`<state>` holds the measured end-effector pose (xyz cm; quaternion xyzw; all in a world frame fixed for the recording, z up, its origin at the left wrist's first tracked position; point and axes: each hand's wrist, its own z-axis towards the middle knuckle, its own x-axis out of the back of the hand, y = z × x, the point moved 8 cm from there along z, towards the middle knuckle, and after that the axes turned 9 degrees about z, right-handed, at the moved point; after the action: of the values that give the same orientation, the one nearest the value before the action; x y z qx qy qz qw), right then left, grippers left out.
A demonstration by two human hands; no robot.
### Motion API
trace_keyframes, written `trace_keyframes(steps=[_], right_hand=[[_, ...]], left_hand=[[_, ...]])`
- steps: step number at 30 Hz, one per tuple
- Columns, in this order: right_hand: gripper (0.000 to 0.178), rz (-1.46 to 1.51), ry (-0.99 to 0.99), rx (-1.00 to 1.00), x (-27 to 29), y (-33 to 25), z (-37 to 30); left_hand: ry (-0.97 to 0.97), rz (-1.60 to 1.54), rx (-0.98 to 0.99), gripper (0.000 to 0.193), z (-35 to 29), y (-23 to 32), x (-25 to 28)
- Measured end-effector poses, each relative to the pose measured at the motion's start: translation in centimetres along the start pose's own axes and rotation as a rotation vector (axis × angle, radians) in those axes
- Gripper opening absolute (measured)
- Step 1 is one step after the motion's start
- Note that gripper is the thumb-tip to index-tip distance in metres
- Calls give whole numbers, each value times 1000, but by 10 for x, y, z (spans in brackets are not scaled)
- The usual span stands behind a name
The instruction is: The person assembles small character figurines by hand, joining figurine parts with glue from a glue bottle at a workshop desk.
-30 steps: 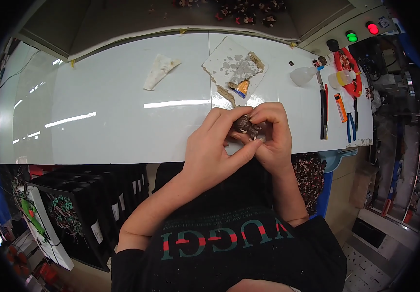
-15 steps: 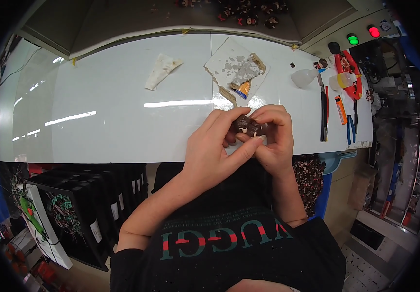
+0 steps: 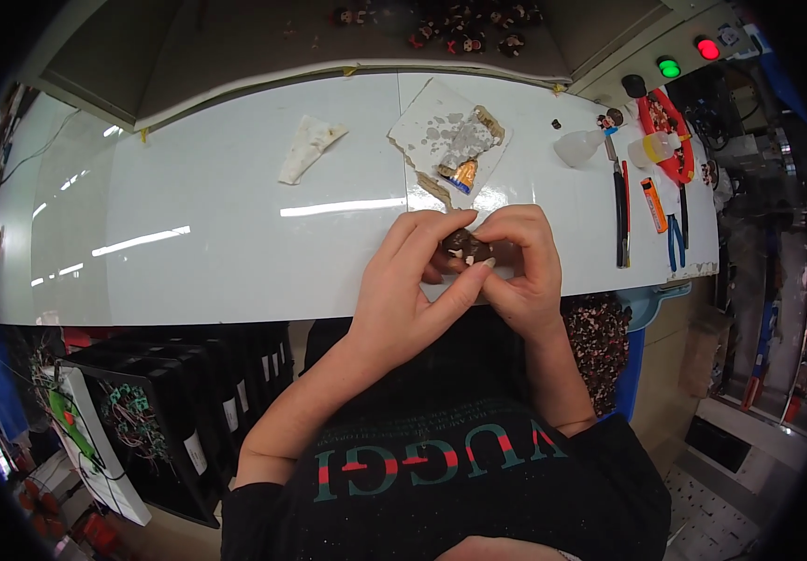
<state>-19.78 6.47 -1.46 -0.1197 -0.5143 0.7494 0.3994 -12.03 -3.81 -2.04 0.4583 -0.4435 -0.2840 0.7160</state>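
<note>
Between my two hands, just over the near edge of the white table, is a small dark brown moulded piece (image 3: 467,246) with pale spots. My left hand (image 3: 410,266) curls round it from the left, with the thumb along its near side. From the right, the fingers and thumb of my right hand (image 3: 523,257) pinch it. Fingers cover much of the piece, so its full shape is hidden. Just beyond my hands lies a crumpled tube (image 3: 467,154), silver and orange, on a stained white sheet (image 3: 413,126).
A folded white cloth (image 3: 310,150) lies left of the sheet. On the right are a squeeze bottle (image 3: 576,148), a black-handled tool (image 3: 621,215), an orange utility knife (image 3: 654,206), blue-handled pliers (image 3: 675,243) and a red tray (image 3: 679,168). Several small figures (image 3: 464,42) sit in the cabinet behind.
The brown piece has turned slightly between my fingers and shows more pale spots on its near side. Both hands keep their hold. The whole view has shifted a little.
</note>
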Motion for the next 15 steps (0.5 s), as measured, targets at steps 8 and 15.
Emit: trace_keyframes(steps=[8,15], right_hand=[[36,-34,14,22,0,-6,3],[36,-50,-2,28,-4,-10,7]], left_hand=[[-122,-336,94,40,-5,-16,-4],[-174,-419,125,42,-6,-17,0]])
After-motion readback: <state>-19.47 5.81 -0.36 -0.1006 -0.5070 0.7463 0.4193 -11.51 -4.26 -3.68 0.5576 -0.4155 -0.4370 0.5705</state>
